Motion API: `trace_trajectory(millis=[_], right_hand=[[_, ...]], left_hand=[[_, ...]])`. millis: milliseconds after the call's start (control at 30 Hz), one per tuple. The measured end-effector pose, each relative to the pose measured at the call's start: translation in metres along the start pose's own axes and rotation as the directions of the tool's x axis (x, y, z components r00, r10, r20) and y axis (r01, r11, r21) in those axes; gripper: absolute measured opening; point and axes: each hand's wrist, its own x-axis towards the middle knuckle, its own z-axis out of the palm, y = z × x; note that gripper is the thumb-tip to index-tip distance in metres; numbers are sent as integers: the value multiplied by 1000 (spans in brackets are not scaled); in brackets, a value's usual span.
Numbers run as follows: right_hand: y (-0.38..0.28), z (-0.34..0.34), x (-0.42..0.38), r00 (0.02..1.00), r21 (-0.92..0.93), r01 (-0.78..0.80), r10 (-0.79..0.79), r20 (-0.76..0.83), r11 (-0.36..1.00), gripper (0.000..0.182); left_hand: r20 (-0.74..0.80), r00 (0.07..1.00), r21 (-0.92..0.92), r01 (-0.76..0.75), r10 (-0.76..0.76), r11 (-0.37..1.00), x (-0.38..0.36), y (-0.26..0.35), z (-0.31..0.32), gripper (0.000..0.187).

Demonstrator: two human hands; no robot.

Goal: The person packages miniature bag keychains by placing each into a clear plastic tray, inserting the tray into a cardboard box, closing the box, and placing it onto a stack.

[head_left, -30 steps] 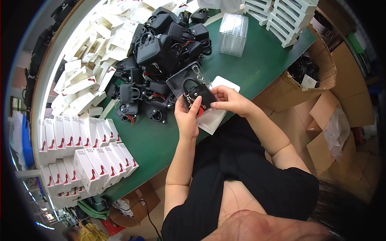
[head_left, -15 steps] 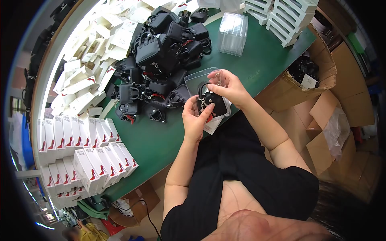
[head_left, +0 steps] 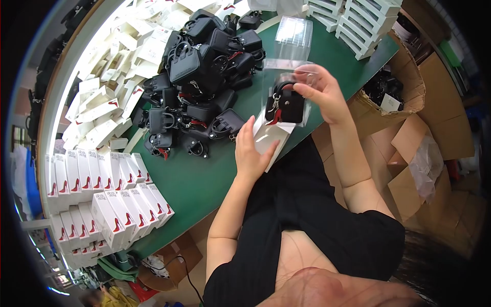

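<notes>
My right hand [head_left: 323,94] holds up a clear plastic tray [head_left: 283,82] with a small black handbag keychain [head_left: 287,105] seated in it, lifted above the green table [head_left: 204,179]. My left hand [head_left: 252,151] rests with spread fingers on a flat white box [head_left: 272,137] at the table's near edge, just below the raised tray. A heap of black mini handbags [head_left: 199,82] lies to the left of both hands.
Loose folded white cartons [head_left: 107,97] spread at the far left. Rows of closed white boxes with red shoe prints [head_left: 102,194] stand at the near left. A stack of clear trays [head_left: 295,35] and more white boxes [head_left: 363,25] sit at the back. Cardboard cartons [head_left: 404,102] stand right of the table.
My right hand has lifted the clear tray with the keychain up and to the right. My left hand let go of it and dropped onto the flat white box.
</notes>
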Motion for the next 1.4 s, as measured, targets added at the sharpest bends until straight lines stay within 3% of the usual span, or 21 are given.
trace_trajectory(millis=[33,233,367,400,533,733,900,1067,1200,1233,1367,1400], right_hand=[[-5,-4,-1,997,-17,56,-57,-44,998,36],[-28,-22,-4,985,-261,151,-169,-47,954,35],[-34,-29,-3,944,-141,270,-291,-156,952,43],[-35,-28,-1,944,-137,268,-288,-157,953,43],[-35,-7,10,927,43,341,-328,-183,939,55],[-22,45,11,959,-42,270,-272,-75,962,67],[-10,80,-7,941,-67,331,-335,-51,941,65],[0,72,-18,900,-304,435,-422,111,847,60],[4,54,-24,884,-396,419,-267,384,817,61],[5,53,-25,884,-397,417,-262,388,818,61],[16,49,-31,832,-628,523,-184,523,576,60],[23,49,-35,831,-625,521,-177,528,581,60]], left_hand=[[55,996,248,-78,67,966,-1,-1,3,92],[241,965,429,-6,-108,903,15,19,10,100],[45,992,97,-118,114,988,15,20,10,105],[47,993,101,-116,112,988,12,19,11,105],[-318,948,-216,-38,-33,976,-12,9,12,106],[-394,918,-184,-39,-38,982,-31,1,23,110],[-477,879,-70,-31,-6,997,-24,6,23,111],[-494,869,-161,-56,-31,985,-26,1,28,113],[-457,888,-124,-15,-44,992,-33,0,30,112],[-460,887,-127,-10,-49,992,-33,0,30,112],[-490,869,-195,-28,-72,980,-29,-2,29,112],[-493,866,-195,-20,-81,981,-30,-3,29,112]])
